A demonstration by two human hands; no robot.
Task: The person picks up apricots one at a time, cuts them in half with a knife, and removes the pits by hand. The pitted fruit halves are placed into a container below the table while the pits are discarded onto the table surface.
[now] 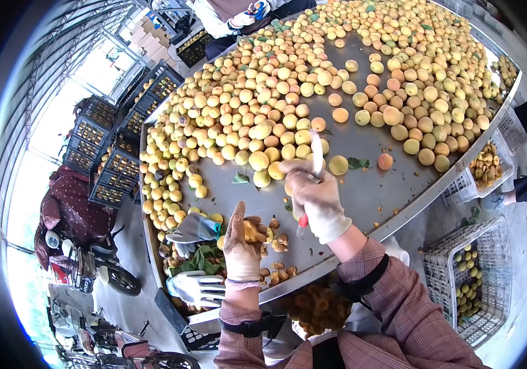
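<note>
My right hand (316,200), in a whitish glove, is closed around a knife (317,154). The blade points up and away, and its red handle end shows below the fist. Left of it, my gloved left hand (242,249) is held edge-on with its fingers stretched out. Cut apricot halves (255,231) lie against its palm side; whether any rest in the hand is hard to see. More halves (280,242) lie on the metal table (356,197) beside it. Whole apricots (263,129) are heaped beyond both hands.
Left of my left hand lie a grey glove (193,229), a white glove (196,289) and green leaves (201,259). Plastic crates (466,277) with fruit stand at right; stacked dark crates (116,166) and a motorbike (100,270) stand at left. Another person (239,18) sits across the table.
</note>
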